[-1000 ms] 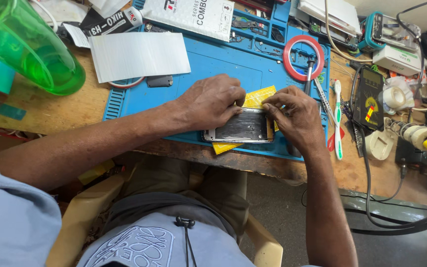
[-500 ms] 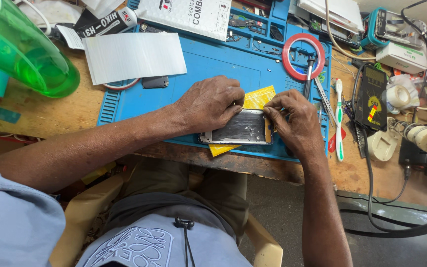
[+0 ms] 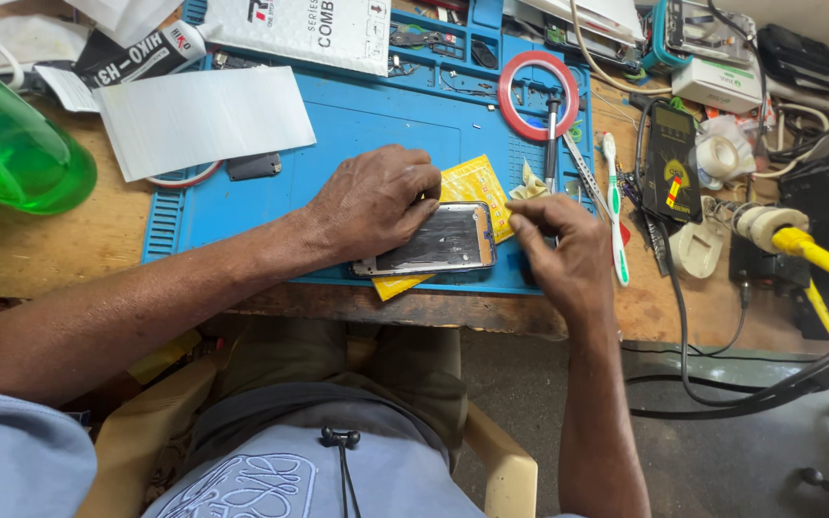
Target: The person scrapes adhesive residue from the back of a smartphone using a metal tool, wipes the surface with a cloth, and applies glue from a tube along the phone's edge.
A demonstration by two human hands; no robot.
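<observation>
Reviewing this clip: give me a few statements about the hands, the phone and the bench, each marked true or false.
1. The left hand rests on the phone. True.
2. The phone lies on a red mat. False: it lies on a blue work mat, over a yellow packet.
3. The right hand is at the phone's right end. True.
4. A ring of red tape sits on the mat's far right. True.
5. The green bottle stands right of the phone. False: it is at the far left.
</observation>
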